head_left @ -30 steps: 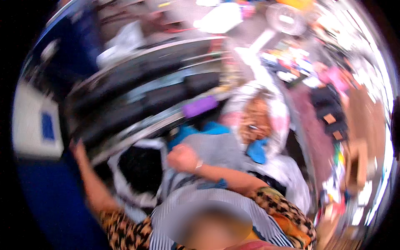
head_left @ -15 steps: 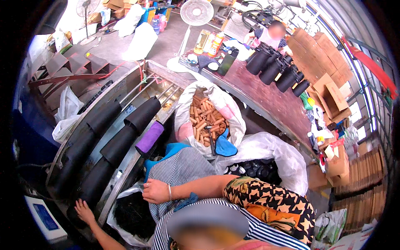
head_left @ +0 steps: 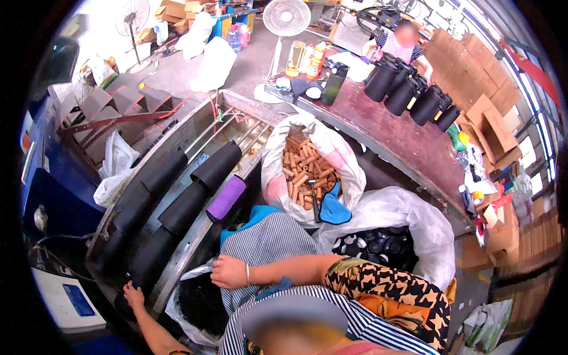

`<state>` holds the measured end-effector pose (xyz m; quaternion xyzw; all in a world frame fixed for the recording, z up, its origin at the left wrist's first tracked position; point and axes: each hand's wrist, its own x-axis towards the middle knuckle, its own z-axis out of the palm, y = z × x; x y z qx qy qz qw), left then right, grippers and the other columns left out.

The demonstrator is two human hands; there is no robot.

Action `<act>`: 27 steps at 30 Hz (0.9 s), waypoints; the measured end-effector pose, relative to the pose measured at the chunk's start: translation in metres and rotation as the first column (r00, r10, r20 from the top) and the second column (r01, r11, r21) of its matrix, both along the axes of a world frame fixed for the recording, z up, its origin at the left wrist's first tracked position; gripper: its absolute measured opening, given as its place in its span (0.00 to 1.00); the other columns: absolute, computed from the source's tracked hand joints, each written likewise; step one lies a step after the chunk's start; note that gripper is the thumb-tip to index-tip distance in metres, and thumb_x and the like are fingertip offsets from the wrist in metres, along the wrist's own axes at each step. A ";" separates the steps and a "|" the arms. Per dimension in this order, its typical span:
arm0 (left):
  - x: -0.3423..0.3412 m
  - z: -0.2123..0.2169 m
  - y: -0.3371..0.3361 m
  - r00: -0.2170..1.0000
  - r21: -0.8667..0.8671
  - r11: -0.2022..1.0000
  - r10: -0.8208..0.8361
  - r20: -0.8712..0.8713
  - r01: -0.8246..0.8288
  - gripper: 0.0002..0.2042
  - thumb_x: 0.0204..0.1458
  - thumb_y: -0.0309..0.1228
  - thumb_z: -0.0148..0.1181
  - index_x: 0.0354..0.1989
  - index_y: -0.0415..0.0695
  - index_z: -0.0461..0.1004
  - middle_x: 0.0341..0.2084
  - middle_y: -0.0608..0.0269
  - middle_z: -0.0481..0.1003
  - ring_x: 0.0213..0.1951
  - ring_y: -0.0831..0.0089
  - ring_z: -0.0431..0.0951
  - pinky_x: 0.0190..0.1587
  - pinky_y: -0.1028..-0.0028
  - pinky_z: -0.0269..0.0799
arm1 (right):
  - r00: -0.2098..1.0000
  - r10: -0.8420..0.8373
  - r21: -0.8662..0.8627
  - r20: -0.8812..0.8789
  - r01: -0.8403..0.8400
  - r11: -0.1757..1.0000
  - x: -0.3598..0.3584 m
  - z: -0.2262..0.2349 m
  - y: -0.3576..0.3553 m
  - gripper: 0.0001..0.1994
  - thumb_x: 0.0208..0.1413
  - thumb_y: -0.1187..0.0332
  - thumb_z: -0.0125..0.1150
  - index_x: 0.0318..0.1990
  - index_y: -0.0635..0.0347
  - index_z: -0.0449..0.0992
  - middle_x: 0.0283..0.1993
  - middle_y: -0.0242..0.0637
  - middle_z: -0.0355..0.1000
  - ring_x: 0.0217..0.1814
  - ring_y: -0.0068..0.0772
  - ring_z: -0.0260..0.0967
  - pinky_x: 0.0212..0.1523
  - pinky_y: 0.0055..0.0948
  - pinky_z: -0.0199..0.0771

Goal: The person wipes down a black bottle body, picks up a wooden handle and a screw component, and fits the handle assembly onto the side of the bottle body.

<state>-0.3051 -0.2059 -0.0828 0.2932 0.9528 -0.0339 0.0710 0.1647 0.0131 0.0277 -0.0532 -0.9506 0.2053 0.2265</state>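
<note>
My left hand [head_left: 133, 293] reaches low left, its fingers spread against the near end of a black roll [head_left: 151, 260] lying in a long metal trough [head_left: 177, 133]. More black rolls [head_left: 216, 165] and a purple roll [head_left: 226, 198] lie further along the trough. My right hand [head_left: 228, 272] rests with curled fingers on a blue-and-white striped cloth [head_left: 269, 236] in front of me, and nothing shows inside it. Just beyond stand a white sack of brown cardboard tubes [head_left: 307, 171] and a white sack of black caps [head_left: 378, 245].
A long brown table [head_left: 396, 139] runs at the right with black cylinders [head_left: 408, 92], bottles and a fan [head_left: 287, 18]; a person works at its far end. Cardboard boxes [head_left: 485, 112] are stacked beyond. A blue machine [head_left: 50, 189] stands at the left.
The view was blurred and swinging a second ago and is now steady. Both hands stay about where they were half a second ago.
</note>
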 end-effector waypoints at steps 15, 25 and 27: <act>0.082 0.135 0.215 0.928 0.345 0.874 -0.372 0.023 0.342 0.13 0.54 0.37 0.56 0.45 0.50 0.79 0.49 0.56 0.75 0.52 0.56 0.74 0.55 0.61 0.69 | 0.973 0.102 0.003 0.207 -0.105 0.994 0.048 0.008 0.029 0.18 0.56 0.51 0.55 0.43 0.53 0.78 0.47 0.32 0.73 0.58 0.34 0.65 0.68 0.51 0.49; 0.077 0.058 0.400 0.828 0.656 0.585 0.046 0.559 -0.476 0.27 0.57 0.41 0.59 0.61 0.38 0.65 0.55 0.51 0.71 0.57 0.60 0.71 0.58 0.64 0.65 | 0.998 0.060 -0.128 -0.025 -0.063 0.990 0.048 -0.003 0.055 0.11 0.50 0.61 0.61 0.37 0.56 0.79 0.41 0.32 0.75 0.53 0.33 0.68 0.62 0.45 0.61; 0.011 0.024 0.380 0.756 0.639 0.472 0.099 0.647 -0.608 0.29 0.57 0.41 0.59 0.63 0.38 0.62 0.55 0.53 0.70 0.56 0.61 0.70 0.59 0.64 0.63 | 0.989 0.130 -0.160 -0.076 -0.140 0.977 0.042 0.003 0.049 0.12 0.48 0.62 0.62 0.38 0.57 0.78 0.42 0.33 0.74 0.52 0.34 0.68 0.61 0.44 0.62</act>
